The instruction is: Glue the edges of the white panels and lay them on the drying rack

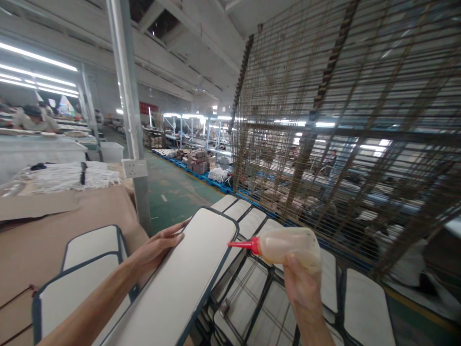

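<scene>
A long white panel with a dark blue edge (pixel 180 269) slants up through the lower middle. My left hand (pixel 162 247) grips its left edge, thumb on the white face and fingers partly hidden behind. My right hand (pixel 304 283) is wrapped round a translucent squeeze bottle (pixel 288 245) with a red nozzle, held sideways. The nozzle tip points left, at the panel's right edge near its rounded top; whether it touches cannot be told. Similar white panels (pixel 81 278) lie at the left, and several more (pixel 367 302) rest on a wire rack at the right.
A tall wire mesh rack (pixel 342 96) rises at the right. A metal post (pixel 129 110) with a socket box (pixel 135 168) stands left of centre. White strips (pixel 97 175) lie on a brown-covered table (pixel 104 206). A person (pixel 34 117) leans over a far-left table.
</scene>
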The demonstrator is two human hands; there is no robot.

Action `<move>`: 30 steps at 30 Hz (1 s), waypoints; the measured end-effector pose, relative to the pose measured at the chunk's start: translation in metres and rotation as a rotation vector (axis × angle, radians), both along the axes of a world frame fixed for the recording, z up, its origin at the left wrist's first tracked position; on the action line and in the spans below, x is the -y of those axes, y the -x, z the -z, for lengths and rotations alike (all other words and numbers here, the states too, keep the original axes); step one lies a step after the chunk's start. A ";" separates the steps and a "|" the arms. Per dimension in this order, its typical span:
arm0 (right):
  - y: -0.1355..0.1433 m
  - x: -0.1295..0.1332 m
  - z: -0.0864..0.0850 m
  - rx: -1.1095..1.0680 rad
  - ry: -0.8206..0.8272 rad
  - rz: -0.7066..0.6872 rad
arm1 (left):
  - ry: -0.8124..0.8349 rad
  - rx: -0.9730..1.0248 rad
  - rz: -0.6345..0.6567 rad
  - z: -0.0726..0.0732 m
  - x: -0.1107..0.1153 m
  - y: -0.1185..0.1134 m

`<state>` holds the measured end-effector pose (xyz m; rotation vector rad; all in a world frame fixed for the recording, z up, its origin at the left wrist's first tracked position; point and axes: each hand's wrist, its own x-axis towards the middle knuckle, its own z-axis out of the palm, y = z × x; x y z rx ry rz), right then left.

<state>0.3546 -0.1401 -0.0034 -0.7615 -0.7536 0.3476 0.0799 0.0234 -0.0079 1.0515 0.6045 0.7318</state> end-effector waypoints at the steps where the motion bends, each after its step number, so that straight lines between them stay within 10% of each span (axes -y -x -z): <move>1: -0.001 0.000 0.001 0.002 0.003 -0.011 | 0.001 0.006 -0.001 0.000 0.000 -0.002; 30: 0.011 0.005 -0.005 -0.068 0.091 -0.123 | 0.070 0.041 -0.114 -0.028 -0.019 -0.022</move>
